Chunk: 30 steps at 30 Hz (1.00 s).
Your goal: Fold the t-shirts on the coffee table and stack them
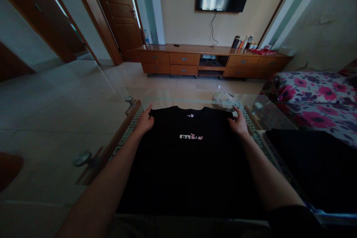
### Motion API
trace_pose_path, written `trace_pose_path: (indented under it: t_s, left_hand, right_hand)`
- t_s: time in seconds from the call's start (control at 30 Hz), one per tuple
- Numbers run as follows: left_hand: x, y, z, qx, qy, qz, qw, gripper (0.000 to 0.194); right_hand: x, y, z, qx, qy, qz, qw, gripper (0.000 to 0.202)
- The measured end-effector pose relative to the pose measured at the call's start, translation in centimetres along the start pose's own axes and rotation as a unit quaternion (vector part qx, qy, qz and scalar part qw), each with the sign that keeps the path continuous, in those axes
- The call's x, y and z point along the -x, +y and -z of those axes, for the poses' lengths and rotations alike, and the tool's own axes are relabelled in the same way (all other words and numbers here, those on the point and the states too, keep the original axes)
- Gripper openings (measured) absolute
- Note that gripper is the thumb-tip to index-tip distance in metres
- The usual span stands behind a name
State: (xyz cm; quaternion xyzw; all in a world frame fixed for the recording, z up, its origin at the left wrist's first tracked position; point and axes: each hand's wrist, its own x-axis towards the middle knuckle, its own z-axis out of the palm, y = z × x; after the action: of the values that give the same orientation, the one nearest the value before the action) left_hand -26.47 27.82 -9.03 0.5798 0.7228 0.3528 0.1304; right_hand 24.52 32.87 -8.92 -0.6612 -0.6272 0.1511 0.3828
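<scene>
A black T-shirt (192, 167) with a small white and pink chest print lies spread on a glass table (164, 98), its collar at the far end. My left hand (145, 121) grips the shirt's left shoulder edge, thumb on top. At the opposite shoulder, my right hand (238, 122) pinches the cloth between thumb and fingers. Between the two hands the cloth looks flat. The fingers under the fabric are hidden. The shirt's near hem reaches towards my body, in deep shadow.
Dark folded cloth (320, 163) lies to the right of the shirt. A crumpled pale plastic bag (224, 97) shows near the table's far right corner. Beyond stand a wooden TV cabinet (184, 59) with bottles on it, and a floral-covered sofa (312, 85) at right.
</scene>
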Motion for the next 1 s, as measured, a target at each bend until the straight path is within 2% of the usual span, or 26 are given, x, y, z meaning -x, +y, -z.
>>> trace_pose_path:
  t_s: [0.1,0.23,0.37,0.47,0.6,0.7,0.8,0.9,1.0]
  left_hand:
    - [0.4,1.7,1.0,-0.004,-0.014,0.015,1.0,0.051]
    - [1.2,4.1,2.7,0.02,0.081,-0.011,0.996,0.038]
    - [2.4,6.2,4.8,0.073,0.143,-0.05,0.986,0.04]
    - [3.9,7.5,7.0,0.086,0.136,-0.062,0.985,0.047]
    - [7.3,8.6,10.1,0.11,0.105,-0.105,0.983,0.029]
    - [10.7,8.1,12.3,0.149,0.109,-0.093,0.978,0.027]
    - [14.2,6.0,14.0,0.201,0.088,-0.051,0.974,0.024]
    - [17.5,3.1,14.8,0.262,0.023,-0.018,0.965,0.019]
    - [20.4,0.4,14.8,0.268,-0.074,0.002,0.96,0.018]
  right_hand:
    - [0.2,-0.8,0.6,-0.039,-0.004,0.047,0.998,0.057]
    - [0.9,-2.5,2.0,-0.076,0.026,0.064,0.995,0.044]
    - [2.5,-4.6,4.4,-0.087,0.068,0.067,0.992,0.048]
    - [4.2,-5.7,7.0,-0.078,0.057,0.067,0.993,0.047]
    - [6.9,-6.0,10.4,-0.105,0.045,0.081,0.99,0.04]
    - [9.6,-5.2,12.7,-0.155,0.036,0.073,0.985,0.037]
    - [12.8,-3.9,14.8,-0.21,-0.012,0.021,0.977,0.037]
    - [16.4,-2.2,16.5,-0.264,-0.09,-0.036,0.96,0.034]
    - [19.2,-0.4,17.4,-0.218,-0.168,-0.024,0.961,0.027]
